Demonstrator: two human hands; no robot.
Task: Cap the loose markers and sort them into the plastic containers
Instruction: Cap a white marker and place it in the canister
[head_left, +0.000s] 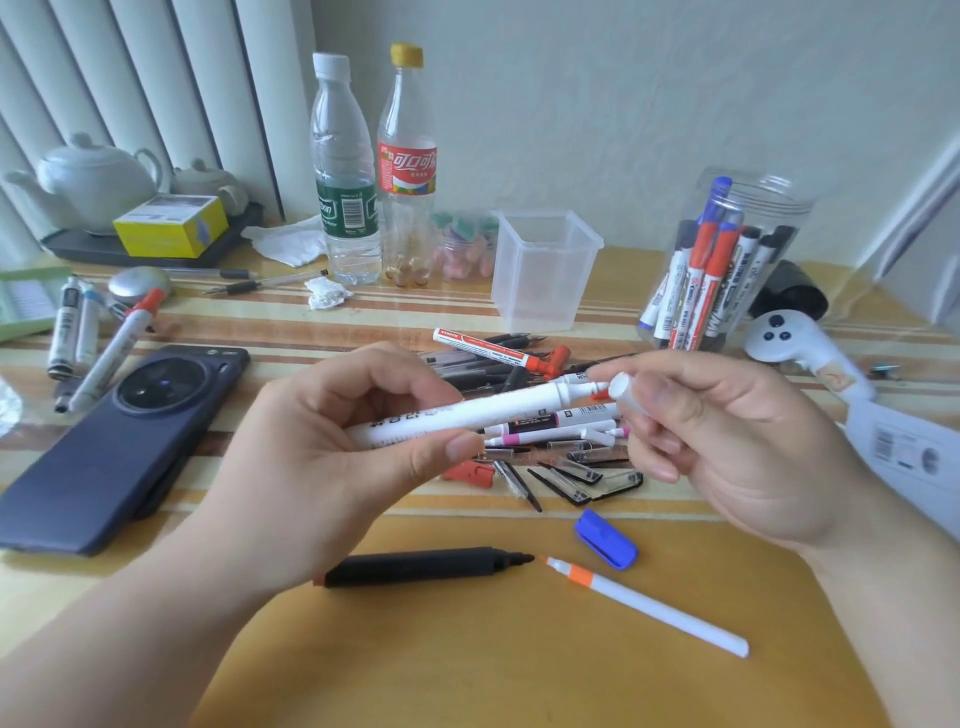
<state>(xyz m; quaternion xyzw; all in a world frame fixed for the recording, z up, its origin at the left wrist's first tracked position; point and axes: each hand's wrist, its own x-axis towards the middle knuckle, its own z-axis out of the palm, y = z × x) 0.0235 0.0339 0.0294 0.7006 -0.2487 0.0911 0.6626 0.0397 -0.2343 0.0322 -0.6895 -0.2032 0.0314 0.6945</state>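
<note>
The left hand (332, 441) is curled round a white marker (467, 411), thumb under and fingers over. It holds the marker near level at mid-frame, with the orange tip pointing right. The right hand (727, 447) pinches a white cap (626, 396) between thumb and fingers. The cap's open mouth faces the tip and sits just beside it; I cannot tell whether they touch. The marker's barrel is white with dark print and narrows to a neck before the tip.

Just behind the hands lies a pile (519, 364) of loose pens, markers and clips. Below the hands, on the counter (467, 675), lie an uncapped black marker (426, 566), an orange-collared pen (649, 605) and a blue cap (605, 540). The widest open stretch of counter is at lower centre.

An open square tub (545, 291) stands at upper centre, and a round jar (779, 202) of capped markers at upper right. A phone (130, 441) lies at left and a white controller (800, 348) at right.
</note>
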